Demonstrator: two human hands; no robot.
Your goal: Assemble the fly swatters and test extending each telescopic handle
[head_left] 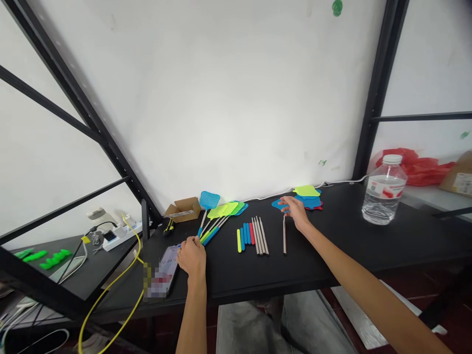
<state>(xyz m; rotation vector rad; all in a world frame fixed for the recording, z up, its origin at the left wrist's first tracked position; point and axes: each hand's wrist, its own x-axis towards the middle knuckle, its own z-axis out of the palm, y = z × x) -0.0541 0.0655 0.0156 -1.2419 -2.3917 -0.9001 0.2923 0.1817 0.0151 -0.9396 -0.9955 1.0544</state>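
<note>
Rod point(284, 238) lay just nearward of the right hand point(295, 211)'s half-curled fingers, blue head point(276, 205) beside them, grip unclear, left hand point(192, 254) curled by swatters point(223, 210), hold hidden; light, in-line pinching appeared best.

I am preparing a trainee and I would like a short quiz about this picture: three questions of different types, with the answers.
1. True or false: all the loose metal rods lie together in one group.
2. The leftmost loose grip, in the row beside those rods, is: a) red; b) blue; c) yellow.
3. Which hand is beside the phone?

Key: 1. False; one rod lies apart, near the right hand. 2. c. 3. The left hand.
</note>
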